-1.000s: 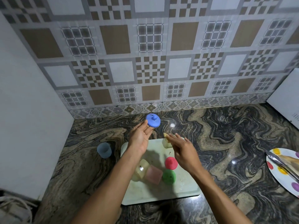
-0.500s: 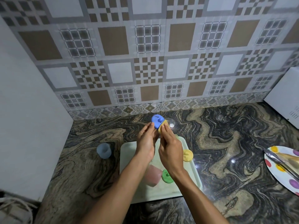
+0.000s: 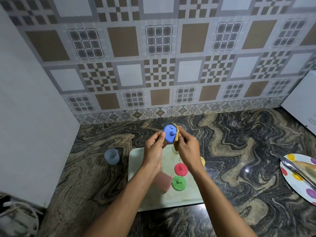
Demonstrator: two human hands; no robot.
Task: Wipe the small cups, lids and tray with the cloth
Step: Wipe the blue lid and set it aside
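Left hand (image 3: 154,147): fingers and thumb pinch the rim of the blue lid (image 3: 168,135), held in the air above the tray's 12 o'clock edge with its knob facing the camera. Right hand (image 3: 186,149): fingers grip the folded yellow cloth (image 3: 177,136), pressed against the lid's 3 o'clock edge. Change from a second ago: the right hand was then low over the tray with the cloth while the left held the lid alone; half a second ago both hands were already together at the lid, as now. The red lid (image 3: 181,169), hidden behind the right hand half a second ago, shows again; the yellow lid (image 3: 203,161), then in plain sight, is now mostly covered by the right wrist. Tray (image 3: 136,161): pale, rectangular, flat on the marbled counter (image 3: 239,142). Contents: red lid near centre, knob up; green lid (image 3: 178,183) just beside it at 6 o'clock, knob up; yellow lid toward the 3 o'clock edge; pink cup (image 3: 163,183) lying at 9 o'clock of the green lid, partly under the left forearm. Blue cup (image 3: 111,156): upright on the counter at the tray's 9 o'clock, apart from it; contents cannot be told. Spotted plate (image 3: 301,187): on the counter at the tray's 3 o'clock, well apart, cut by the frame edge, carrying metal tongs (image 3: 297,171).
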